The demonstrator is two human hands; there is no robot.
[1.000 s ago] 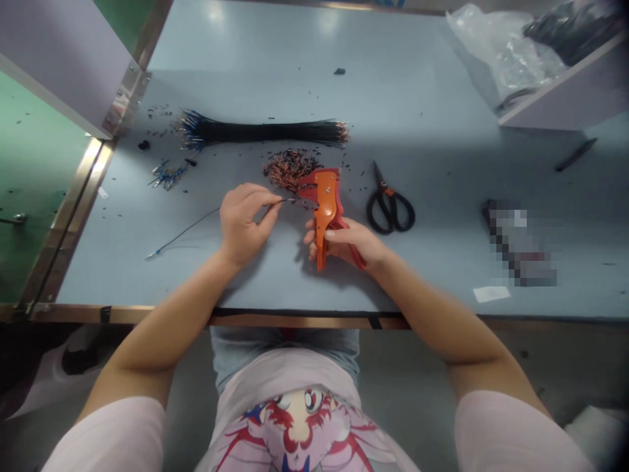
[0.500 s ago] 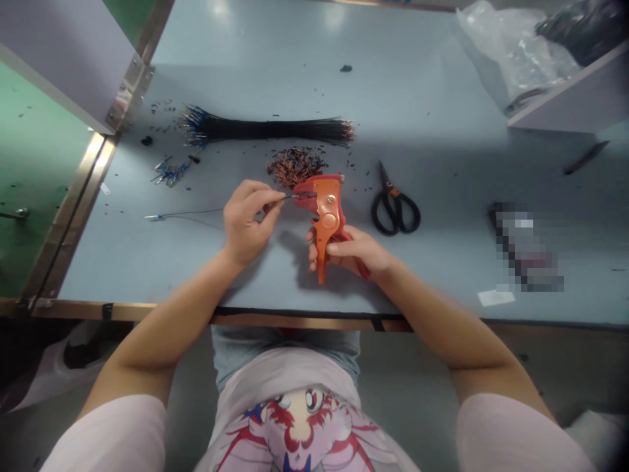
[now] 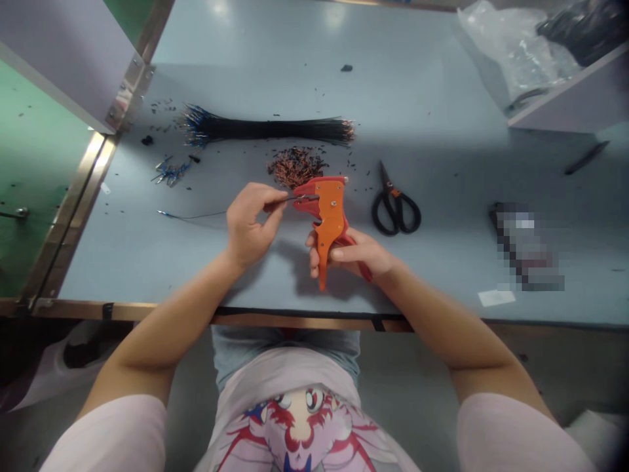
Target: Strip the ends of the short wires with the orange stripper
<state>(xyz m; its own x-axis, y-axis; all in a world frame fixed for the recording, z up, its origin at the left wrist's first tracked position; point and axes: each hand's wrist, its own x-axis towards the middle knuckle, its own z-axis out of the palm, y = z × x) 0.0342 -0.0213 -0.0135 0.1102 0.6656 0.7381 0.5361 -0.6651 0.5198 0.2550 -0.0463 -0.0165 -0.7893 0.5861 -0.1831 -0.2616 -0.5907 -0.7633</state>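
My left hand [image 3: 256, 221] pinches a thin black wire [image 3: 196, 215] near one end. That end reaches into the jaws of an orange and red wire stripper [image 3: 330, 211], while the other end, with a blue and silver tip, trails to the left above the table. My right hand [image 3: 358, 253] is wrapped round the stripper's handles. Just behind the jaws lies a pile of small black and copper-coloured scraps [image 3: 297, 166]. Farther back rests a bundle of black wires [image 3: 275, 129], blue-tipped on the left and bare copper on the right.
Black-handled scissors [image 3: 396, 206] lie right of the stripper. A few loose blue-tipped pieces [image 3: 171, 172] are at left. A blurred-out dark object [image 3: 528, 246], a white label [image 3: 496, 297] and a dark pen-like item [image 3: 587, 157] are on the right. Plastic bags [image 3: 515, 52] sit at the back right.
The wire and my left hand have shifted slightly right, and the blue tip has slid right with them. The stripper has turned a little and its handle moved slightly toward me.
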